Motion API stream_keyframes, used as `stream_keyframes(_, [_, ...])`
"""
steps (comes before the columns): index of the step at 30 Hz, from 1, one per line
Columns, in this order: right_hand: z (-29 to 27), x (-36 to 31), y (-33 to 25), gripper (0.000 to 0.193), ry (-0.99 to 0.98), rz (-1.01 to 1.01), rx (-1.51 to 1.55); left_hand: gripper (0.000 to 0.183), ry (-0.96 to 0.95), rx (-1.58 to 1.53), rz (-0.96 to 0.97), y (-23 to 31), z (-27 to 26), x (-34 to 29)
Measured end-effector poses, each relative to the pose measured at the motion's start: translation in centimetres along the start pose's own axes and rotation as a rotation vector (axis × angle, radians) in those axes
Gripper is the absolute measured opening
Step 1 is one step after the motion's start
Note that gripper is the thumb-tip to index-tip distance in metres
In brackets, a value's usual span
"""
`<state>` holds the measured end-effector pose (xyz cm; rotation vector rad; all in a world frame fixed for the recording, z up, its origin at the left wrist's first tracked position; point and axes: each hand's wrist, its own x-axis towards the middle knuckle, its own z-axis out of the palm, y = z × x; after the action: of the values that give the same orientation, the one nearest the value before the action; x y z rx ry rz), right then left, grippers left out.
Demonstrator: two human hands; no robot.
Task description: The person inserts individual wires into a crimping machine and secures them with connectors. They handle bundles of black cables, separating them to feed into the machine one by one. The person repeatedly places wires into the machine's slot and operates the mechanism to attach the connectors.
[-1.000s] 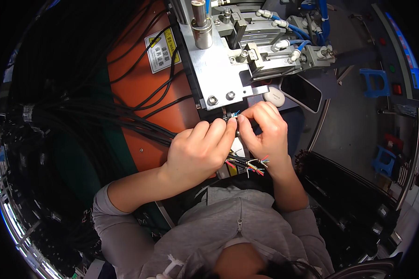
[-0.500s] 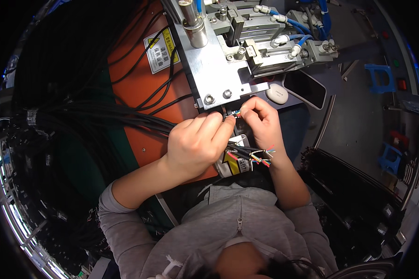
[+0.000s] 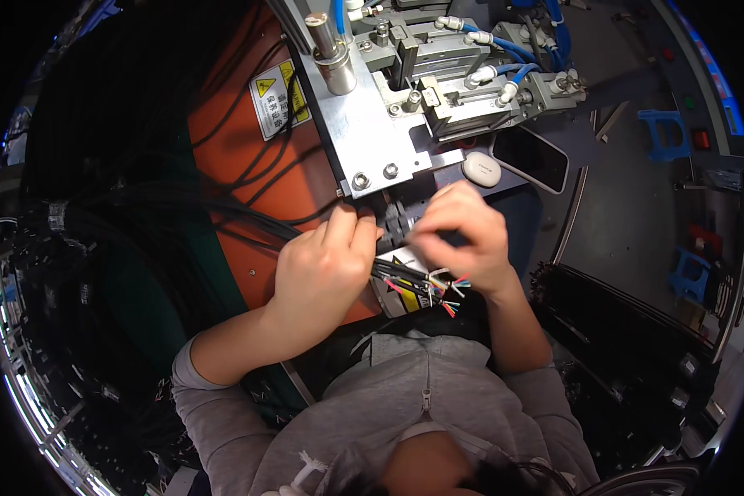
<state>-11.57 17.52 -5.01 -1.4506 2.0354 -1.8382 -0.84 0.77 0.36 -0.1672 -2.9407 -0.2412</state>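
Observation:
My left hand [image 3: 326,263] is closed, its fingers curled on a black cable below the front edge of the machine's metal plate [image 3: 372,124]. Beneath that hand runs a bundle of black cables [image 3: 264,217], coming out on its right as stripped ends with thin coloured wires [image 3: 440,288]. To the right of the dark fixture block [image 3: 395,220], my right hand [image 3: 465,238] hovers with bent fingers. Motion smears its fingertips, so I cannot tell whether they hold a wire.
Pneumatic cylinders with blue hoses [image 3: 517,73] stand at the back. A white oval case [image 3: 481,169] and a phone [image 3: 531,159] lie right of the machine. More cables cover the orange surface [image 3: 302,194] at left. A blue stool [image 3: 665,135] is far right.
My hands have parted: the left moved slightly left and nearer me, while the right dropped nearer me, off the wire end they pinched together. The dark fixture block now shows between them.

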Motion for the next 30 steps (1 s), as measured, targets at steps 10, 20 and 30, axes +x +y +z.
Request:
stream_keyframes(10, [-0.3, -0.7, -1.6, 0.020, 0.148, 0.018, 0.040, 0.026, 0.344, -0.293, 0.328, -1.0, -0.4, 1.2])
stream_keyframes(20, [2.1, 0.5, -2.7, 0.024, 0.431, 0.048, 0.205, 0.026, 0.384, -0.309, 0.333, -0.7, 0.5, 1.1])
stream_keyframes(30, [1.0, 1.2, -3.0, 0.010, 0.240, 0.416, 0.536, 0.017, 0.407, -0.368, 0.273, -0.5, 0.9, 1.0])
